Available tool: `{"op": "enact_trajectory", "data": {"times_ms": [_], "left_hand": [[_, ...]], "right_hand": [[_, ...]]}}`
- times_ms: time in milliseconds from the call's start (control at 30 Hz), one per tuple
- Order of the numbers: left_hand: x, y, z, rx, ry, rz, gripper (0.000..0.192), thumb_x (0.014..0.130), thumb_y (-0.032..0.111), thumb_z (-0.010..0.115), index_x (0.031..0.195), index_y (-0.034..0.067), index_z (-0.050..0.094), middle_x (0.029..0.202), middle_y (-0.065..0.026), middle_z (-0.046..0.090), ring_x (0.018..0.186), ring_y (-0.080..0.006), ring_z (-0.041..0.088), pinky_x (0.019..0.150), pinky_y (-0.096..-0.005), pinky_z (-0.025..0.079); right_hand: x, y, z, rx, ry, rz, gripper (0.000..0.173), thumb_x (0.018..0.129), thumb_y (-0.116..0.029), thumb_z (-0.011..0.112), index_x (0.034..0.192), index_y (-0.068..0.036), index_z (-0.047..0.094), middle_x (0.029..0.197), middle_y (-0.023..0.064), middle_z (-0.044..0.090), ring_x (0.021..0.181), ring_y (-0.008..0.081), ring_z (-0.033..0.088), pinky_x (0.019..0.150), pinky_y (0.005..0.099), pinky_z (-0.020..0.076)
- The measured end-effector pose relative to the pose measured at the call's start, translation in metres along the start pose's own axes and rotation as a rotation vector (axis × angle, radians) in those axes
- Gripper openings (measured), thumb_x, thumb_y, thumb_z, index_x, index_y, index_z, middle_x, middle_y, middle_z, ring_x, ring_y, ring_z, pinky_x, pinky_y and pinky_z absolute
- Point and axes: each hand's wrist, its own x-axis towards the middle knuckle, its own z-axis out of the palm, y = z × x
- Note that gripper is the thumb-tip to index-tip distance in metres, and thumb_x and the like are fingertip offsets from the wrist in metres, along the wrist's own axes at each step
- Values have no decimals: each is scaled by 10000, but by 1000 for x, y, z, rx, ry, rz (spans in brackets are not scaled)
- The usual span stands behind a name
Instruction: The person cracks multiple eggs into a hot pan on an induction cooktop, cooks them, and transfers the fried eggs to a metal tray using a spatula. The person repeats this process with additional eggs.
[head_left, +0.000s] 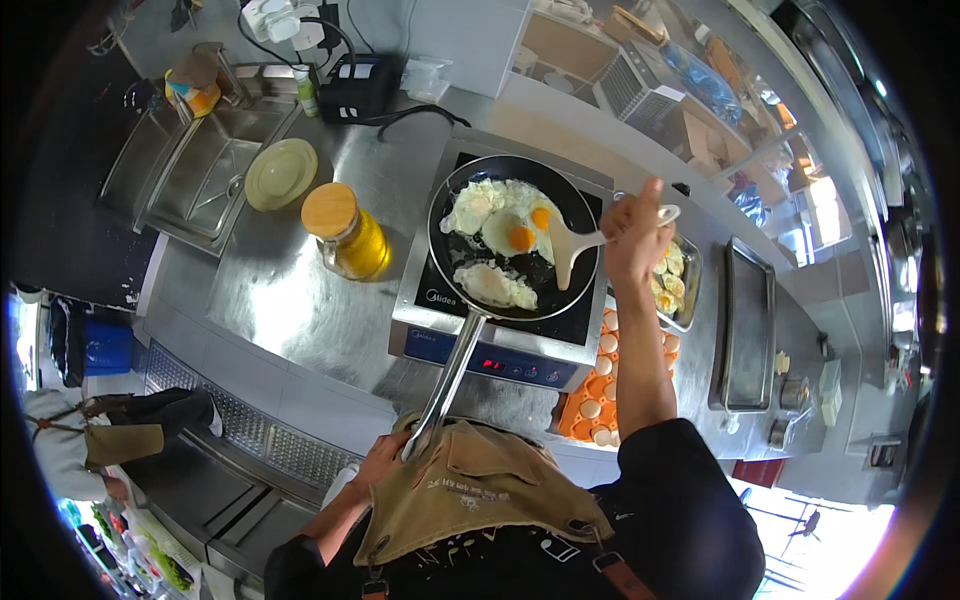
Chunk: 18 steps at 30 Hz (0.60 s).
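My right hand grips the handle of a pale spatula, whose blade lies in a black frying pan at the edge of a fried egg with orange yolks. Whiter cooked eggs are at the pan's upper left, and another folded egg is near its lower rim. The pan sits on a Midea induction cooker with a lit red display. My left hand is beside the end of the pan's metal handle, partly hidden; whether its fingers close on the handle is unclear.
An oil jug with a wooden lid and a plate stand left, beside a sink. To the right are an orange tray of eggs, a metal tray of fried eggs and another metal tray. A person works at lower left.
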Motion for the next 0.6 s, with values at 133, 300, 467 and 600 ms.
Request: {"op": "enact_trajectory", "data": {"times_ms": [133,300,467,600], "left_hand": [[-1,-2,0,124,5,153,557,871,157,672,1364,-55,523,1377,-217,497,1176,-427,502,1017,-477,433],[-2,4,-8,34,-42,46,528,911,146,645,1386,-43,514,1398,-198,486,1220,-412,494,1054,-465,431],[3,9,-11,65,-42,62,466,964,108,586,1405,-22,505,1392,-187,495,1246,-399,492,1074,-451,435],[1,7,-9,36,-48,22,432,984,98,558,1398,-15,507,1368,-188,517,1230,-397,508,1063,-451,440]], "right_hand": [[20,-3,-21,190,-142,-55,587,1045,-494,550,641,-116,356,522,5,324,470,133,320,464,308,251],[38,36,-30,127,-222,145,748,994,-749,365,593,-121,299,514,6,256,474,147,227,471,310,197],[50,59,-29,167,-201,236,814,921,-869,293,594,-123,279,524,-2,212,485,140,201,473,314,166],[55,66,-25,198,-178,271,818,897,-884,327,589,-129,263,529,-7,205,488,139,192,472,317,157]]}}
